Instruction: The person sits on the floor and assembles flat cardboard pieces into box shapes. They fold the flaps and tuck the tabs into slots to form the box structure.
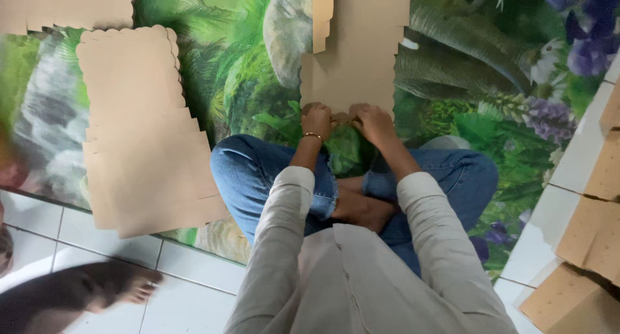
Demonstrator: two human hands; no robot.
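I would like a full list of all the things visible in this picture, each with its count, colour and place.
Flat die-cut cardboard sheet with scalloped edge: one, brown, on the mat in front of the person, both hands at its near edge.
Stack of flat scalloped cardboard sheets: one stack, brown, on the mat to the left.
Perforated cardboard pieces: several, brown, on the tiles at the right edge.
Printed floor mat with jungle picture: one, mostly green, under everything.
White floor tiles: bottom left and right.
Another person's bare foot: one, bottom left.
Blue jeans: one pair, on crossed legs.
Gold bracelet: one, left wrist.
Left hand: on sheet edge.
Right hand: on sheet edge.
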